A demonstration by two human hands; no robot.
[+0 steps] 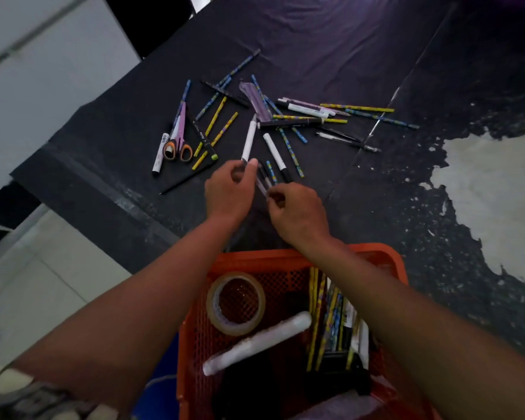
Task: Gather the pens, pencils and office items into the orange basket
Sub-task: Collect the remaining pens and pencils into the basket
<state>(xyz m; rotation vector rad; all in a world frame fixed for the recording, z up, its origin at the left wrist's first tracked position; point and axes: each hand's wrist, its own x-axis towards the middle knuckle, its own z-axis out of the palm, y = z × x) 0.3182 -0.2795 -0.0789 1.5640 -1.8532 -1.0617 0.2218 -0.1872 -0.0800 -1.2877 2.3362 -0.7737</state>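
Tape roll [236, 303] in basket [385, 253], pens [285, 116] beyond.

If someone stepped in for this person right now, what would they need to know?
Left hand: pinching a white pen by its lower end.
Right hand: fingers curled on a thin pen just ahead of it.
Orange basket, nearest the person: already holds a tape roll, a white tube and a bundle of pencils.
Left to gather from the black table: the scissors, a white marker beside them, and many scattered pencils and pens.
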